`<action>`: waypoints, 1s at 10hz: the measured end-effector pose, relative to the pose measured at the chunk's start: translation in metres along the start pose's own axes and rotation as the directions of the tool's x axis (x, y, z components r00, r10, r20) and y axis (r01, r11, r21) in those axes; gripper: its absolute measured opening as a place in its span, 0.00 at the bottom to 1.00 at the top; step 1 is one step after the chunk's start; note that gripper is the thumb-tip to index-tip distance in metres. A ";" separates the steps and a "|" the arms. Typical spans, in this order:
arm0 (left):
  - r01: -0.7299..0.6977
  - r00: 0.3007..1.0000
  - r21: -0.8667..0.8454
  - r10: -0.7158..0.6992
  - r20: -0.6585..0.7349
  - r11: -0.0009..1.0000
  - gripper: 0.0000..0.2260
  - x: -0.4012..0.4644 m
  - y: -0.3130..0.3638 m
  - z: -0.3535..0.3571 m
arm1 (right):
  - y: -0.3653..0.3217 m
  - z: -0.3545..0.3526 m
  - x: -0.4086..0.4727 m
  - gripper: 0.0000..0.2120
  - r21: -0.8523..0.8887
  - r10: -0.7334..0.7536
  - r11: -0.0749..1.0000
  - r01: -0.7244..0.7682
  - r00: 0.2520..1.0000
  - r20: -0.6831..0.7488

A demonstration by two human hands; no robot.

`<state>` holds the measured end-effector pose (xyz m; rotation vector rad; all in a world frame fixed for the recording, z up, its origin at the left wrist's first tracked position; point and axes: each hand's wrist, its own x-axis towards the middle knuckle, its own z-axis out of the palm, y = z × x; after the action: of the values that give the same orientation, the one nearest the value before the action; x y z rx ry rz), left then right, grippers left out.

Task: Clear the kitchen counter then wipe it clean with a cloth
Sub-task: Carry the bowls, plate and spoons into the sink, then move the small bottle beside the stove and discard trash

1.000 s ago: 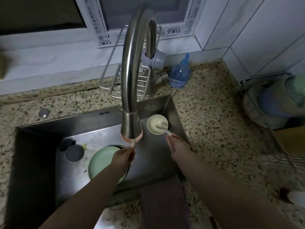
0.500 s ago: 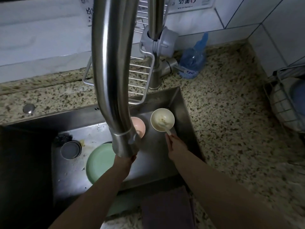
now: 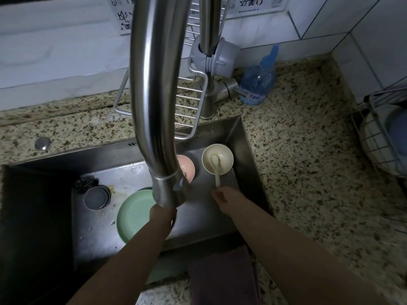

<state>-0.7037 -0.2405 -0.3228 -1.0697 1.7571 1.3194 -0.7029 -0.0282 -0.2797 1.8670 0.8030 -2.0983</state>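
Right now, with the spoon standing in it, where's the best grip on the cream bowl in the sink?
Pinch the cream round bowl at its far or right rim, coming from above. The cream plastic spoon leans out over the near rim toward the right hand, blocking that side; the pink bowl crowds the left.

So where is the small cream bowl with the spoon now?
In the head view, the small cream bowl sits in the steel sink's back right corner, beside the pink bowl.
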 end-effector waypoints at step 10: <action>-0.746 0.492 0.208 0.312 0.813 0.633 0.06 -0.255 0.067 -0.034 | 0.058 -0.103 -0.241 0.11 0.140 -0.518 0.838 0.528 0.849 -0.102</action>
<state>-0.6568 -0.2101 -0.0627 0.4242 1.6881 1.2006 -0.5456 -0.0673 -0.0657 1.9650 1.3241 -2.4962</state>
